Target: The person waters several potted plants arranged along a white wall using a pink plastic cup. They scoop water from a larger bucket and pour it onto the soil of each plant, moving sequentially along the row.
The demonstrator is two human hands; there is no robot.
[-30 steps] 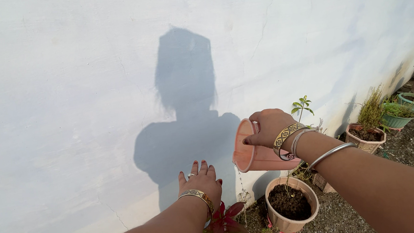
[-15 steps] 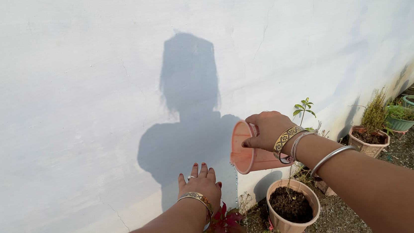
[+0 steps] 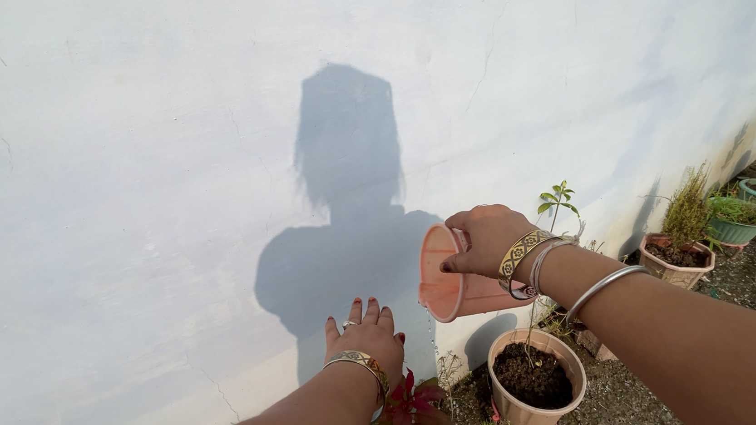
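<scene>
Pink plastic cup (image 3: 457, 278) being tipped on its side in front of the pale wall

The cup is lying nearly level in the air, its round mouth facing left and its base hidden under the right hand (image 3: 488, 239). It is hanging above and just left of a pink pot (image 3: 513, 401) of dark soil.

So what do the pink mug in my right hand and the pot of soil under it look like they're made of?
The pink mug looks like plastic: thin wall, even matte salmon colour, a moulded rim. The pot of soil below it also looks like plastic, with a thin smooth rim and a pale terracotta tint, though painted clay cannot be ruled out. The right hand grips the mug tipped on its side.
</scene>
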